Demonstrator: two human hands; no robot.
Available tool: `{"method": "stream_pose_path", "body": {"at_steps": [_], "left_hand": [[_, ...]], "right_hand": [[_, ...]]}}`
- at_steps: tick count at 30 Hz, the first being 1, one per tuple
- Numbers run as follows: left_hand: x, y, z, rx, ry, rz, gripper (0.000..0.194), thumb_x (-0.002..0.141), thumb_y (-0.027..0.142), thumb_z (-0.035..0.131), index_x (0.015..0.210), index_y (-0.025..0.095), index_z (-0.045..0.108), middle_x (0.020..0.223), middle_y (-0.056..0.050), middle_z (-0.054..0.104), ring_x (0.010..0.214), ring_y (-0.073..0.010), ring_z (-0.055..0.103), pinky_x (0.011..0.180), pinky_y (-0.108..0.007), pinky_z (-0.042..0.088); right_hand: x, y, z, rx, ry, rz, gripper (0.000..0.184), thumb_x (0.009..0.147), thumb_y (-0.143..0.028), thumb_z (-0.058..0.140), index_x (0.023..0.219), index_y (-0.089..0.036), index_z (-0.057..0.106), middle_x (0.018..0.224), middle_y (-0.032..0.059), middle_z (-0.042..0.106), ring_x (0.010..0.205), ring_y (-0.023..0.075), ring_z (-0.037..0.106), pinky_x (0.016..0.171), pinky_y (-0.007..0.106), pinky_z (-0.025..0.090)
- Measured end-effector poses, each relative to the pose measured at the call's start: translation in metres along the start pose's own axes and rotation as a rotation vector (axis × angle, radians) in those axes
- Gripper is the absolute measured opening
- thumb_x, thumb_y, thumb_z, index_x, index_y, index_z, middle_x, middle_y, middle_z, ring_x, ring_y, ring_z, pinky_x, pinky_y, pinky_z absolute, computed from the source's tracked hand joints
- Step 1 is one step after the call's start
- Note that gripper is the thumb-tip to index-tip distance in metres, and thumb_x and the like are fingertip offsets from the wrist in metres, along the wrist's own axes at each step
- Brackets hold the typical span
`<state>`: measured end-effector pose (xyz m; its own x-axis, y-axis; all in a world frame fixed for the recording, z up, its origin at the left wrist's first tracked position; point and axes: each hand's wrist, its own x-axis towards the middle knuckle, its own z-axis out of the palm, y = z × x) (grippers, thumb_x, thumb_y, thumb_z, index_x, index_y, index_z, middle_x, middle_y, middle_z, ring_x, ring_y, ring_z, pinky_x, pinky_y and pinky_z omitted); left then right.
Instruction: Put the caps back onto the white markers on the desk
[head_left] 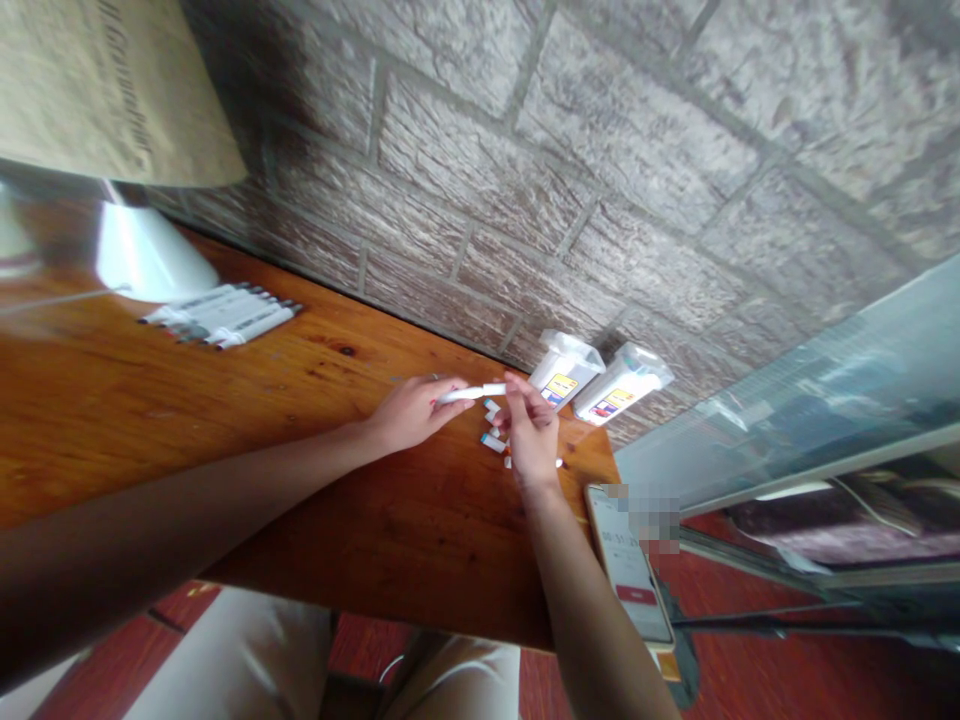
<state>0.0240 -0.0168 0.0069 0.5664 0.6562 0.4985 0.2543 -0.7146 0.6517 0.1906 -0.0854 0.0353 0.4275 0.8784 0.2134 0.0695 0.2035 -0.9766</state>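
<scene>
My left hand [411, 413] is closed around the barrel of a white marker [459, 396] that points to the right. Between the fingers of my right hand [531, 430] is a white marker cap [494, 389], at the marker's tip. From here I cannot tell whether the cap is seated on the marker or just apart from it. Several loose caps [492, 442], white with blue or orange ends, lie on the table under and beside my right hand, which partly hides them.
A row of several markers [240, 315] lies by a lamp base [150, 250] at the left. Two clear plastic boxes [564, 372] with labels stand against the brick wall [480, 200]. A phone [630, 570] rests at the right edge of the wooden table [420, 530].
</scene>
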Motion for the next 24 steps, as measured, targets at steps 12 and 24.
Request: {"method": "stream_pose_path", "body": {"at_steps": [12,24], "left_hand": [[0.0008,-0.0032,0.0008,0.044,0.057,-0.005,0.027,0.096,0.041,0.054,0.108,0.022,0.068,0.105,-0.002,0.075,0.093,-0.0184,0.070,0.080,-0.025,0.047],[-0.0005,0.0047,-0.0018,-0.041,0.016,0.079,0.024,0.095,0.039,0.056,0.097,0.020,0.071,0.092,-0.001,0.075,0.082,-0.0144,0.068,0.072,-0.021,0.044]], "right_hand": [[-0.0019,0.0003,0.0009,0.044,-0.018,0.072,0.039,0.075,-0.042,0.075,0.108,-0.022,0.069,0.072,-0.0022,0.068,0.050,0.0065,0.056,0.044,0.017,0.039],[-0.0060,-0.0011,0.0060,0.073,-0.170,0.073,0.037,0.069,-0.033,0.082,0.101,-0.022,0.068,0.087,-0.0009,0.073,0.062,0.0079,0.060,0.045,0.016,0.039]]}}
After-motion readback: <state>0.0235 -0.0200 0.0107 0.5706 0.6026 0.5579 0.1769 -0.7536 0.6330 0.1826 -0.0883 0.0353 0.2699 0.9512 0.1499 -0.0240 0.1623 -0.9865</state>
